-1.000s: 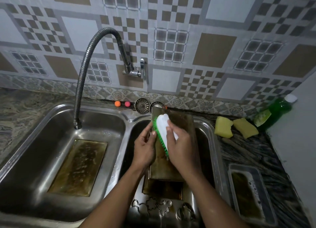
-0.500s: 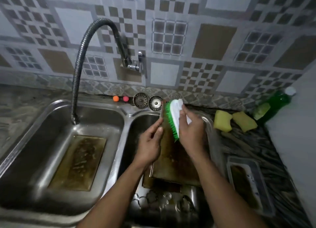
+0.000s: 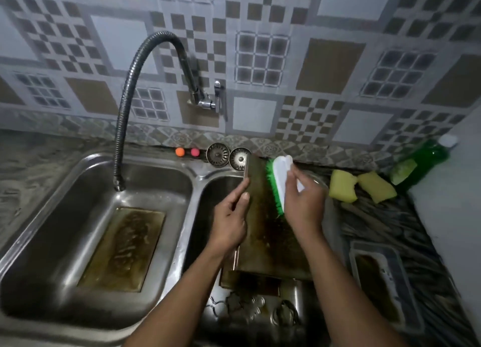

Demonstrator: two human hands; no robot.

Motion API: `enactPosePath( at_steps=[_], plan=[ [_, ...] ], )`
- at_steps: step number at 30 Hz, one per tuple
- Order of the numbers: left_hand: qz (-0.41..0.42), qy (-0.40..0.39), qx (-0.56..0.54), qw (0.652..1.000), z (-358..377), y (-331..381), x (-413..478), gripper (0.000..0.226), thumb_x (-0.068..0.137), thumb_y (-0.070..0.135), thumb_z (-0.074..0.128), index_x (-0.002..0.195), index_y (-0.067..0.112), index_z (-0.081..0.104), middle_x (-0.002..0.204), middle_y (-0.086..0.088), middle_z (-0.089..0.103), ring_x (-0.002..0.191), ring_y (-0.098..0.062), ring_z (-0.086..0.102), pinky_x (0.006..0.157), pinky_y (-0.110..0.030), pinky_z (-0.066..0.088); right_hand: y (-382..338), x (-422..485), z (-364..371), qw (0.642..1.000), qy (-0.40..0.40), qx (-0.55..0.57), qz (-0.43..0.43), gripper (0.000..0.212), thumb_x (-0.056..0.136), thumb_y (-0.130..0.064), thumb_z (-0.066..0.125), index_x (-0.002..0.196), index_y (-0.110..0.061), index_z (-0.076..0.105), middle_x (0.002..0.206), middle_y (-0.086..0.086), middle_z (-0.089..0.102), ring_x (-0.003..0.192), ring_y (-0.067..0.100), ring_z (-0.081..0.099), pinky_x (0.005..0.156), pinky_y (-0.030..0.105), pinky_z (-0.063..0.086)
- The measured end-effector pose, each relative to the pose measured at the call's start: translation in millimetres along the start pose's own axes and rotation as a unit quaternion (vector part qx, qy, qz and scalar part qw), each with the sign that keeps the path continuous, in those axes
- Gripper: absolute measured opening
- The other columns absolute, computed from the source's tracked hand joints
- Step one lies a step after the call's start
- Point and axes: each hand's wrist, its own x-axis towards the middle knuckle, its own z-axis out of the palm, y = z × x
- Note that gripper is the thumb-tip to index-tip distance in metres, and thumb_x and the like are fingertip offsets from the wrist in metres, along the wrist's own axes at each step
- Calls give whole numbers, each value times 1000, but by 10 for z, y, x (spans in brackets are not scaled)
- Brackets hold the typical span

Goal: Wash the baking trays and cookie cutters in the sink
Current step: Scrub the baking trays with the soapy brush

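Note:
A greasy baking tray (image 3: 270, 237) leans tilted over the right basin (image 3: 208, 203) of a steel double sink. My left hand (image 3: 230, 221) grips its left edge. My right hand (image 3: 303, 206) holds a white scrub brush with green bristles (image 3: 277, 182) against the tray's upper part. A second dirty tray (image 3: 122, 247) lies flat in the left basin. Another tray (image 3: 250, 281) lies under the tilted one. Several metal cookie cutters (image 3: 247, 310) sit at the right basin's near end.
A flexible tap hose (image 3: 130, 94) arches over the left basin. Two strainers (image 3: 218, 154) and two small balls (image 3: 180, 152) line the sink's back rim. On the right counter are two yellow sponges (image 3: 361, 186), a green soap bottle (image 3: 424, 159) and a small tray (image 3: 377, 281).
The brush and my right hand have moved up the tray from its middle to its upper end. My left hand has stayed on the tray's left edge.

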Motion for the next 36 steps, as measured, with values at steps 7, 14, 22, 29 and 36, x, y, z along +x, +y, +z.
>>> enactPosePath(
  at_steps=[7,14,22,29,36],
  plan=[
    [37,115,-1,993,-42,146,214,36,105,28,44,137,20,59,133,2,64,119,-1,60,103,-24,48,-115,-603,-10,989,-71,-4,-133,28,96,-29,59,121,-21,70,114,-11,71,105,-3,64,89,17,50],
    [51,89,14,995,-77,88,118,37,103,15,50,139,17,53,129,15,60,112,19,54,94,-6,43,134,-272,-145,1000,-27,-14,2,29,97,-29,59,121,-18,70,115,-4,71,106,10,66,75,-2,37],
    [28,166,-28,985,20,74,249,34,98,35,57,131,34,62,134,5,63,127,-11,57,110,-43,45,-117,-807,-86,993,-81,53,-70,25,95,-22,64,118,-19,71,114,-18,68,107,-16,58,90,5,43],
    [37,170,-49,983,-23,-20,200,35,101,18,54,135,25,58,133,6,63,122,-3,59,105,-27,47,271,-487,-222,998,-21,34,48,26,95,-26,63,119,-19,71,113,-6,72,95,-9,61,86,9,49],
    [26,192,-31,980,154,-31,294,30,100,25,54,128,31,65,131,8,65,123,-8,59,108,-40,47,-126,-757,-35,995,-80,59,-22,27,96,-28,61,121,-23,70,113,-21,66,107,-13,59,90,6,43]
  ],
)
